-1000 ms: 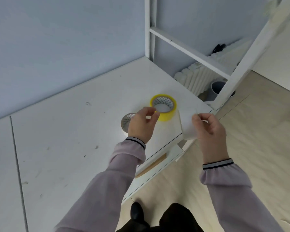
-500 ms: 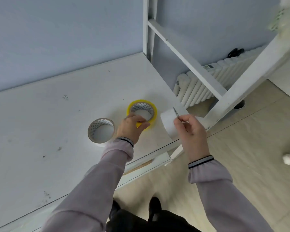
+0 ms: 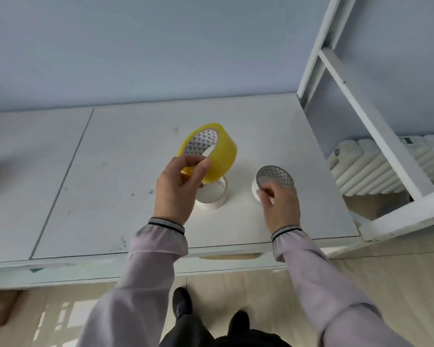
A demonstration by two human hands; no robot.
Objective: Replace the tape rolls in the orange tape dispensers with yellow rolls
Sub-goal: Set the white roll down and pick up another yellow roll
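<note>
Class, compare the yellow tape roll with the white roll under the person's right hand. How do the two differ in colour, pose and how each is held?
Colour: the yellow tape roll is bright yellow; the white roll is white.
Pose: the yellow tape roll is lifted and tilted above the table; the white roll lies flat on it.
Hold: the left hand grips the yellow tape roll; the right hand touches the white roll's near edge.
Shared: both have a patterned core.

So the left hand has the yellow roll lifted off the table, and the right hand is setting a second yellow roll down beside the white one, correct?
Not quite. In the head view the left hand does hold the yellow roll up, but the roll under the right hand is white, not yellow. It sits on the table beside the other white roll.
</note>
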